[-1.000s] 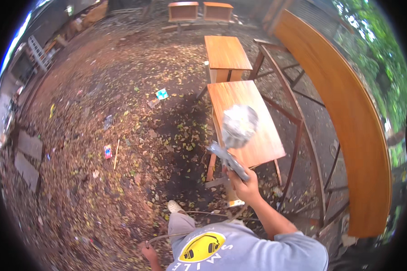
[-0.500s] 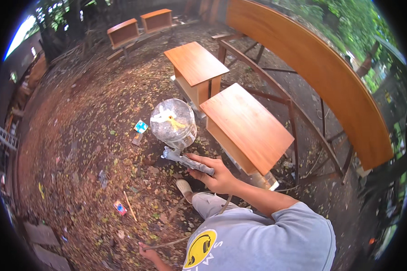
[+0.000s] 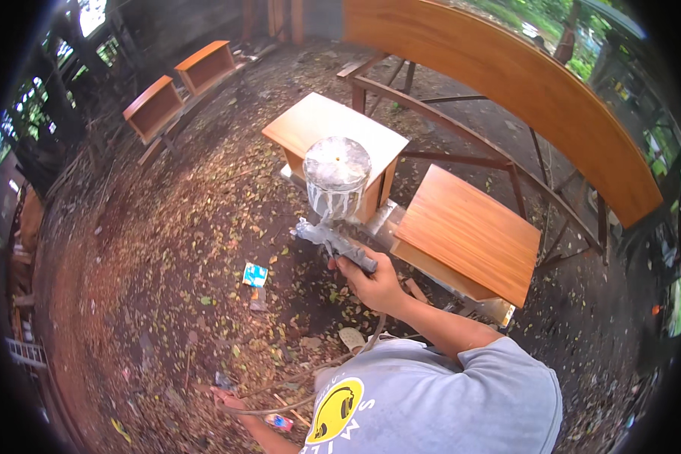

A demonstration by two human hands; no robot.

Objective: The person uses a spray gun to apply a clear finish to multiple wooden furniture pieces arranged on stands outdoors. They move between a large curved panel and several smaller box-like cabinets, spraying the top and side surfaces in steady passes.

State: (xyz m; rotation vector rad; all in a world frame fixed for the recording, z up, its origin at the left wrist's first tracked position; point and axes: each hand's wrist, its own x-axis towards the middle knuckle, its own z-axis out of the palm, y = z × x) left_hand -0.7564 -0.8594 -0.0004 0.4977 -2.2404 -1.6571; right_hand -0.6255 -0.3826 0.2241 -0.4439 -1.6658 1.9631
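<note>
My right hand point(image 3: 371, 280) is wrapped around the handle of a grey, paint-caked spray gun point(image 3: 333, 240). A round metal cup point(image 3: 339, 168), smeared with pale drips, sits on top of the gun. In the picture the cup overlaps the near side of a wooden box point(image 3: 303, 125) with a glossy orange-brown top. A second wooden box point(image 3: 469, 234) stands to the right of my hand. Low at the left, my left hand point(image 3: 228, 398) grips a thin brown hose point(image 3: 280, 408), its fingers slightly blurred. Part of the hose also hangs below my right hand.
A long varnished board point(image 3: 507, 83) leans across a rusty metal frame point(image 3: 439, 125) at the right. Two small open wooden boxes point(image 3: 153, 108) rest on a plank at the far left. Leaf litter and a blue-and-white packet point(image 3: 255, 275) lie on the ground.
The view has turned, shifting the two far boxes leftward. The spray gun and my right hand have moved right, its cup now overlapping the middle box. My left hand has moved slightly up and left.
</note>
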